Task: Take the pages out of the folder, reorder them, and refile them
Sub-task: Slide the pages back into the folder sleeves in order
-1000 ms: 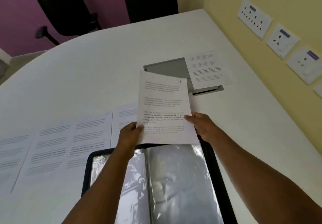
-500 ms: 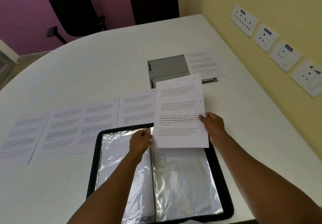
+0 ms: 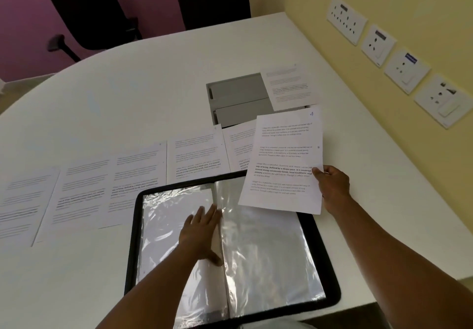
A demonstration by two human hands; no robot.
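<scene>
A black folder (image 3: 330, 272) lies open on the white table, its shiny plastic sleeves showing. My left hand (image 3: 201, 232) rests flat on the left sleeve beside the spine, fingers straight. My right hand (image 3: 332, 184) pinches the right edge of a printed page (image 3: 282, 165) and holds it above the folder's top right corner. Several printed pages (image 3: 84, 188) lie in a row on the table behind and to the left of the folder. One more page (image 3: 288, 85) lies further back, partly over a grey hatch.
A grey cable hatch (image 3: 236, 98) is set into the white table (image 3: 128, 93) behind the folder. A yellow wall with socket plates (image 3: 407, 71) runs along the right. Black chairs (image 3: 87, 8) stand beyond the far edge.
My left hand let go of the page and moved down onto the folder's left sleeve. My right hand carried the page to the right, off the folder's middle.
</scene>
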